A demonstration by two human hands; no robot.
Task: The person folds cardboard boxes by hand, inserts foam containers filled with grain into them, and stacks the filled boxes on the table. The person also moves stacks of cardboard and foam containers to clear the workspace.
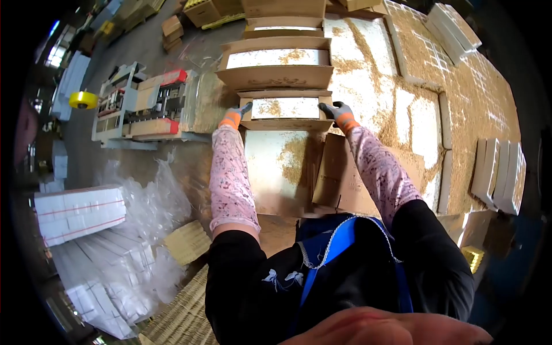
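An open cardboard box lies crosswise in front of me, its long flaps folded outward. Inside it rests a white slab with brown crumbs scattered over it. My left hand, in a grey and orange glove, grips the left end of this box. At the right end, my right hand in a matching glove has its thumb and fingers closed on the box wall. Just beyond stands another open cardboard box, also with a crumb-strewn white slab in it.
The white work surface carries brown crumbs. Folded cardboard lies near my right forearm. Stacked white slabs sit at the far right. A machine with red parts stands left, above plastic-wrapped white bundles.
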